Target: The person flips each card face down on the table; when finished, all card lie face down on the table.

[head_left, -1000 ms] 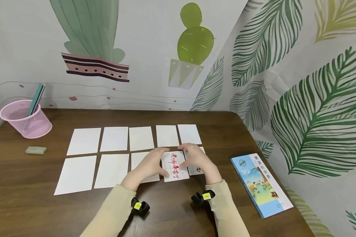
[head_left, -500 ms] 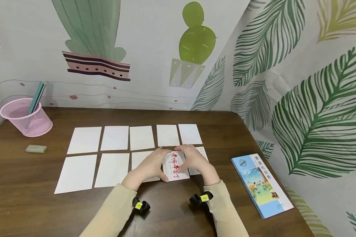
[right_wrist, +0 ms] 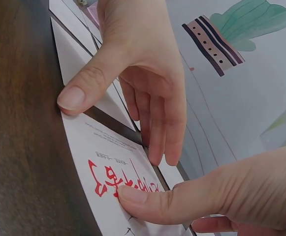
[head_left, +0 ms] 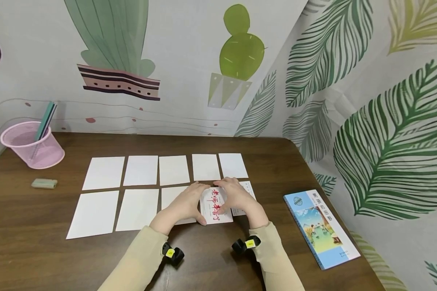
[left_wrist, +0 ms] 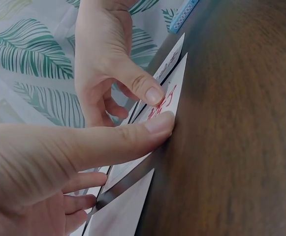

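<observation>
A white card with red handwritten-style characters (head_left: pixel 210 208) lies on the table in the near row. Over its left side is my left hand (head_left: pixel 185 203), thumb straight at the near corner and fingers by the far edge. My right hand (head_left: pixel 239 197) arches over its right side. In the right wrist view the right thumb (right_wrist: pixel 135 195) presses on the red characters. A second printed card (head_left: pixel 247 187) lies just right of it, partly hidden by the right hand. The left hand partly covers a blank white card (head_left: pixel 170 195) on the other side.
Several blank cards (head_left: pixel 103 173) form a far row, with more blank cards (head_left: pixel 137 209) in the near row. A pink mesh pen holder (head_left: pixel 47 151) and a small eraser-like block (head_left: pixel 44 184) are at left. A blue-and-white book (head_left: pixel 320 230) lies at right, near the table's edge.
The right hand has shifted slightly left, covering more of the card's right side, then stayed. The left hand and the red-lettered card have hardly moved.
</observation>
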{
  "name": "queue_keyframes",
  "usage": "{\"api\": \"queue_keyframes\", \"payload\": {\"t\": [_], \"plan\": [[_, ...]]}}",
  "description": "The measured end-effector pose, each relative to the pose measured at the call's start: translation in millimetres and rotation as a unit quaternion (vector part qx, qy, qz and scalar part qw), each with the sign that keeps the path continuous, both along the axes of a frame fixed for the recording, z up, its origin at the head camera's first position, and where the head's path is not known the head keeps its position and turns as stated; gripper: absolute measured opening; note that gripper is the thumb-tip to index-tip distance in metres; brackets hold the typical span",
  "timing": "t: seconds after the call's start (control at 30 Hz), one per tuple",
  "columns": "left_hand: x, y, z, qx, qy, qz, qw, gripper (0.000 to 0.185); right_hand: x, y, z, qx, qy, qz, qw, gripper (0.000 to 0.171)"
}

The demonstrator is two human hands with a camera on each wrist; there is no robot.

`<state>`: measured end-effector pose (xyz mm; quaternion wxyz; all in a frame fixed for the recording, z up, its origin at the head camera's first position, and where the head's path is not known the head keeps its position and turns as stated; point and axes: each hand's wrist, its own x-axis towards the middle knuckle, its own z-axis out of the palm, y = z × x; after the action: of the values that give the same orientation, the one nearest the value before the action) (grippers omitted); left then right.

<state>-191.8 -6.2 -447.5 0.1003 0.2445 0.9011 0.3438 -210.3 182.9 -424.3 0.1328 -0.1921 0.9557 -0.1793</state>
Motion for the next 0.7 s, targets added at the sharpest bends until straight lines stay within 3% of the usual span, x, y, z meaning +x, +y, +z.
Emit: {"api": "queue_keyframes", "payload": {"t": [0.37,0.5,0.7], "plan": [[-1.7,-2.4,-3.4,0.04,0.006,-0.013,0.9991,0.113,-0.7,0.8,-2.4,-0.015,0.005,-0.005,1.0,0.079],[-4.9,-4.0,-2.7,0.074,-0.02,0.024,0.9967,0.11,-0.8,0.9,-2.3,-0.02,0.004,-0.005,1.0,0.08],[-5.9,-2.1,-0.7,0.129,-0.05,0.103,0.9849,0.081,-1.7,1.2,-2.3,-0.014,0.0,-0.006,1.0,0.081]]}}
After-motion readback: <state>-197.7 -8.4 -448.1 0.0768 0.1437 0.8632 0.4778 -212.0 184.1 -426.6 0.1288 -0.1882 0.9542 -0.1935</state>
